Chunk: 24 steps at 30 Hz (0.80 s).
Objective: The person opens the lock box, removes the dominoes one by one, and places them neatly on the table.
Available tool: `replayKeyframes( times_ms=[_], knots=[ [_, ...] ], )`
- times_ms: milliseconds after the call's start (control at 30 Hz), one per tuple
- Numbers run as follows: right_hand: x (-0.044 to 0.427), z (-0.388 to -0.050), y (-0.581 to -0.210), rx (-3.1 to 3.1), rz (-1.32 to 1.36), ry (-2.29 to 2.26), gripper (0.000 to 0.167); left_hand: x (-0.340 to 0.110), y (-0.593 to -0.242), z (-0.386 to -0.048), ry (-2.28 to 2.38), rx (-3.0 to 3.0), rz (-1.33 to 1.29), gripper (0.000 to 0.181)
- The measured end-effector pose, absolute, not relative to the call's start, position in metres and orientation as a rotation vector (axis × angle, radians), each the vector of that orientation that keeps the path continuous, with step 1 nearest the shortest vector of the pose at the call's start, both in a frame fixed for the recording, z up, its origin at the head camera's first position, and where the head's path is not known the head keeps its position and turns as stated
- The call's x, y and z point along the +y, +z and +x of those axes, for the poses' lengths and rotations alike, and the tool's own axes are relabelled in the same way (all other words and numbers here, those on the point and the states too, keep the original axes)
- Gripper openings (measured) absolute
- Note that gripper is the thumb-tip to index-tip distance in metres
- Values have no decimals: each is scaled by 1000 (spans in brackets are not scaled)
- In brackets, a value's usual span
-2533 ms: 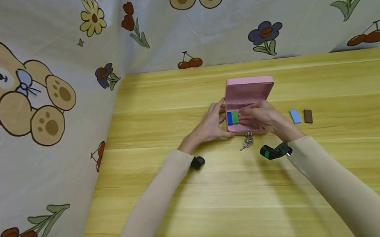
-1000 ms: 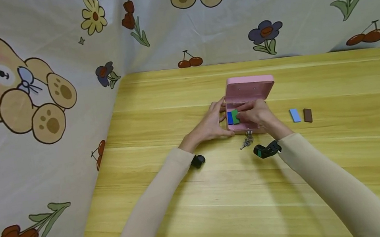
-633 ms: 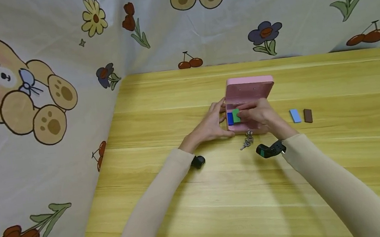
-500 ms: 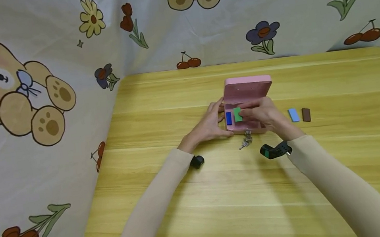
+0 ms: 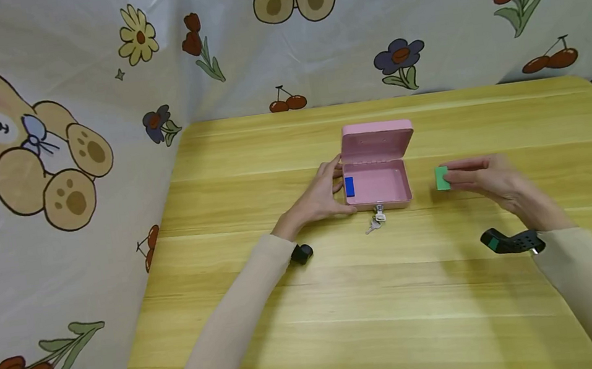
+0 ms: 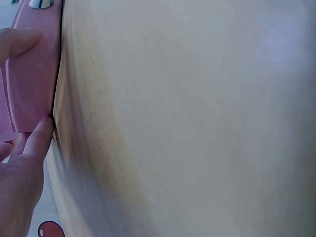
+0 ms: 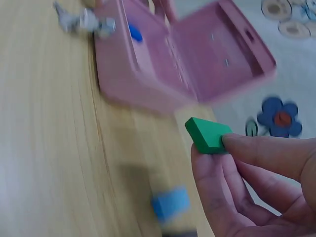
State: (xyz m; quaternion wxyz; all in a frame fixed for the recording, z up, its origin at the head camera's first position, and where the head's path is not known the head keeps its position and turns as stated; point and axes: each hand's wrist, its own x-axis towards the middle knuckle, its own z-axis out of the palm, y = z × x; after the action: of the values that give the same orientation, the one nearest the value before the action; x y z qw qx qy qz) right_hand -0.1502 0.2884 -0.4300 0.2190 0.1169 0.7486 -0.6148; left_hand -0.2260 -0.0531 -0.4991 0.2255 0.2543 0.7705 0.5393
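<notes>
A pink metal box (image 5: 382,182) stands on the table with its lid raised. A dark blue block (image 5: 349,187) stands inside along the left wall. My left hand (image 5: 306,203) holds the box at its left side, thumb at the front corner and fingers toward the back. To the right of the box, my right hand (image 5: 489,179) pinches a green block (image 5: 442,178) between thumb and fingers, above the table. In the right wrist view, a light blue block (image 7: 170,203) and the edge of a dark block (image 7: 180,233) lie below; the right hand hides them in the head view.
A small latch lock with keys (image 5: 374,224) hangs at the box front. Black straps with cameras sit on both wrists. A printed cloth (image 5: 232,43) with bears and flowers hangs behind and left of the wooden table (image 5: 404,320).
My right hand has taken the green block out of the box and carried it right, over the spot of the light blue and brown blocks. The left hand stays at the box.
</notes>
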Motion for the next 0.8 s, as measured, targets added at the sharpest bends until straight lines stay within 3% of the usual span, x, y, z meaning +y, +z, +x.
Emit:
replayKeyframes(
  times_ms=[133, 333, 800],
  knots=[
    [324, -147, -435, 2100, 370, -1680, 27, -54, -500, -226, 1481, 2131, 691, 128],
    [355, -146, -447, 2088, 471, -1738, 32, -54, -499, -224, 1456, 2145, 696, 127],
    [354, -145, -452, 2232, 453, -1629, 38, -53, -499, -225, 1472, 2143, 704, 126]
  ],
)
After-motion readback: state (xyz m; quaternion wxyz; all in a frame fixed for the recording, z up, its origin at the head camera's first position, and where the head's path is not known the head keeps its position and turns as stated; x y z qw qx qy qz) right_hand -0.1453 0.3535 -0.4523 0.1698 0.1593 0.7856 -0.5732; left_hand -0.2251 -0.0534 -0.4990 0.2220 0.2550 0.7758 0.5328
